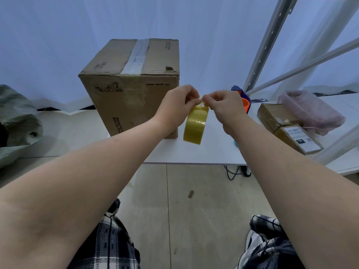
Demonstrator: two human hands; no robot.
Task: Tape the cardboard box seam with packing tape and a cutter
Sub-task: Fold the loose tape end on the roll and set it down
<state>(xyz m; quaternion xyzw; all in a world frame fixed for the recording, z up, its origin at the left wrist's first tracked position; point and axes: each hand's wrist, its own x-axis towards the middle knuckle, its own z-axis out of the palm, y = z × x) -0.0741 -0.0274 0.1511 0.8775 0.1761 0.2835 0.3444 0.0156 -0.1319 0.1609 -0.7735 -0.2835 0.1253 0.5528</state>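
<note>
Both hands' fingertips pinched shut at top of tape roll (pixel 195 125), left hand (pixel 177 105) and right hand (pixel 226 107) picking its free end, roll hanging before cardboard box (pixel 134 88); risk: end splits or re-sticks.

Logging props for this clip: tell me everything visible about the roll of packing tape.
The tape roll is a yellowish, translucent ring of glossy plastic tape, seen nearly edge-on, so its core is hidden. It hangs upright in the air in front of the cardboard box, above the white table, touching neither. Only the hands touch it: the left hand and right hand both pinch at its top, where a crinkled bit of tape end appears to be lifting.
</note>
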